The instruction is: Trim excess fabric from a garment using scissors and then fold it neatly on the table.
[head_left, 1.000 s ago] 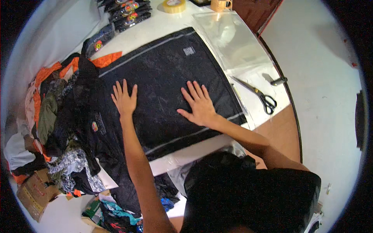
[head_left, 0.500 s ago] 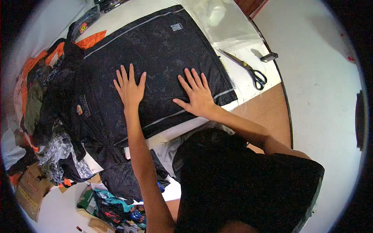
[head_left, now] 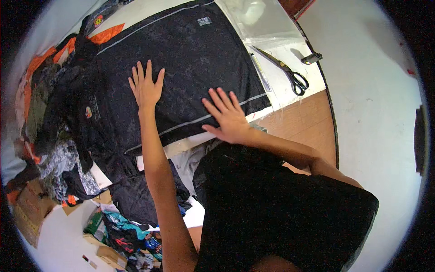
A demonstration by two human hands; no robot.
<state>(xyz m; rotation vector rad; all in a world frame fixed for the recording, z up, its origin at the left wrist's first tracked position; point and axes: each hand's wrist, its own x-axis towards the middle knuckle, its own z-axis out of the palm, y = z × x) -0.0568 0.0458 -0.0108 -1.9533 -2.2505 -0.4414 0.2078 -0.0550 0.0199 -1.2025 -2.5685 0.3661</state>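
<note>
A black garment with thin grey stripes along its sides lies spread flat on the white table. It bears a small pale printed patch near the far right corner and a small round emblem at the left. My left hand rests palm down on the garment, left of its middle, fingers spread. Nearer the front edge, my right hand lies across the near grey stripe, also palm down with fingers apart. Neither hand holds anything. Black scissors lie to the right of the garment, their handles toward me.
Heaped clothes in orange, black and camouflage crowd the left. Clear plastic sheeting covers the table's far right. A small black object stands near the curved table edge. Below left are cardboard boxes and more garments.
My right hand has slid toward the garment's near edge, onto the grey stripe. My left hand keeps about the same place on the cloth. The whole view has shifted slightly.
</note>
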